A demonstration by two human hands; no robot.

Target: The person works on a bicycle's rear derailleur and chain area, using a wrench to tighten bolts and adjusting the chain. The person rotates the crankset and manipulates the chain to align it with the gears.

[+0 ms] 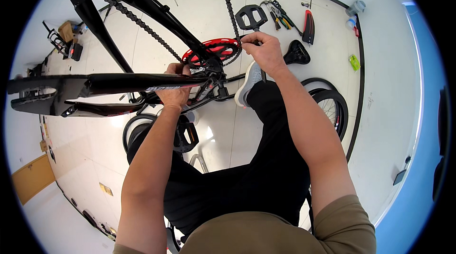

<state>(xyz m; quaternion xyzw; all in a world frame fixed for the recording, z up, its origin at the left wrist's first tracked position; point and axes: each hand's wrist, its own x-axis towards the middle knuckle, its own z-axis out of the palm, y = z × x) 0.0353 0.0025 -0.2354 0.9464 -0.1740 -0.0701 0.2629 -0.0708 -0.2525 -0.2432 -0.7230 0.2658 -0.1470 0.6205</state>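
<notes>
A black bicycle frame point(102, 83) stretches in from the left, with a red and black chainring point(211, 47) at its crank. The bicycle chain point(229, 4) runs round the chainring, and one length of it rises toward the top edge. My right hand point(266, 51) pinches the chain where it meets the chainring's right side. My left hand point(175, 91) reaches under the frame tube to the chainring's left side, by the lower chain run; the tube hides part of its fingers, and what they grip does not show. A black pedal point(251, 17) sticks out beyond my right hand.
Pliers and other hand tools point(281, 15) lie on the floor at the far right, near a red and black fender point(308, 27). A saddle point(297, 52) and wheels point(330, 111) lie to my right. Another pedal point(186, 136) is near my left forearm. Boxed parts point(69, 40) sit far left.
</notes>
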